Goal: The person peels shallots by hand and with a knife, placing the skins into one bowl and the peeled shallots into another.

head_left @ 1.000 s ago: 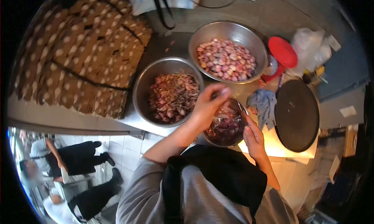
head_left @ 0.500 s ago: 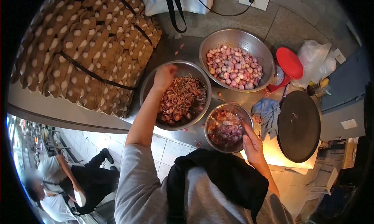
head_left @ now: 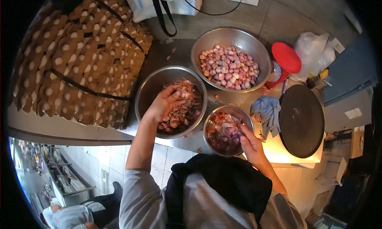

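My left hand [head_left: 164,102] is over a large steel bowl [head_left: 142,87] of unpeeled shallots [head_left: 181,116] with dry roots. Its fingers are curled round a clump of shallots at the top of the heap. Beside it stands a smaller steel bowl [head_left: 207,138] holding reddish skins and purple shallots [head_left: 227,134], seemingly in water. At that bowl's right rim, my right hand [head_left: 250,144] is closed with the index finger extended. A thin shiny blade, apparently a small knife [head_left: 234,118], reaches from it over the bowl; the handle is hidden.
Behind stands a steel colander [head_left: 263,75] of peeled shallots. On the right are a red scale [head_left: 285,58], a blue glove [head_left: 267,112] and a round black pan [head_left: 302,121]. Strapped egg trays [head_left: 79,61] fill the left. Another person [head_left: 75,217] is at lower left.
My left hand has moved from the bowl's far side down onto the heap, its fingers now among the shallots. My right hand stays by the small bowl. The camera view has shifted slightly.
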### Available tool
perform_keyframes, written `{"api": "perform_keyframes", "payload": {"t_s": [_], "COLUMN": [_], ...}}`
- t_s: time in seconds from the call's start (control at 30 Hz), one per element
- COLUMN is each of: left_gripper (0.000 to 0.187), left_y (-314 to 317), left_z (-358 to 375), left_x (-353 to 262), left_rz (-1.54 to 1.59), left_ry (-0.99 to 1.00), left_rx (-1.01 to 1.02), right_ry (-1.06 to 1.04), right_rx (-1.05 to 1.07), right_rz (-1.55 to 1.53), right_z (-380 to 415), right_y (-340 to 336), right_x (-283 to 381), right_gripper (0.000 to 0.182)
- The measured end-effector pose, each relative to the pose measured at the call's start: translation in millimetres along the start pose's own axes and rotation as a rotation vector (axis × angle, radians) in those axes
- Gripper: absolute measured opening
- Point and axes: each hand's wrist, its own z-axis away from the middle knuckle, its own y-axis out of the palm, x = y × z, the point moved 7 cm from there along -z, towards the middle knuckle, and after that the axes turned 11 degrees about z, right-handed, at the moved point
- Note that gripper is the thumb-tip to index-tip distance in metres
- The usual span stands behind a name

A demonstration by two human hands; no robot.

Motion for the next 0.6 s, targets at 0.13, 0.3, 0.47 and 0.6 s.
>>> {"api": "perform_keyframes", "payload": {"t_s": [0.13, 0.3, 0.47, 0.6], "left_gripper": [0.03, 0.024, 0.028, 0.023], "left_y": [45.1, -34.9, -93.4, -72.8], "left_z": [16.0, 0.2, -19.9, -45.4], "left_x": [3.7, 6.1, 29.5, 8.7], "left_rz": [0.224, -0.704, -1.192, -1.255], "left_ry": [-0.037, 0.052, -0.184, 0.049], "left_rx": [0.052, -0.055, -0.052, -0.156], "right_ry": [-0.061, 0.064, 0.082, 0.033], "right_rx": [-0.001, -0.006, 0.005, 0.013], "right_rz": [0.061, -0.041, -0.042, -0.015], "right_z": [-2.2, 5.9, 6.0, 2.6], "right_y": [-1.0, -0.4, 0.6, 4.1], "right_x": [16.9, -9.4, -9.5, -0.2], "right_gripper": [0.037, 0.038, 0.038, 0.039]}}
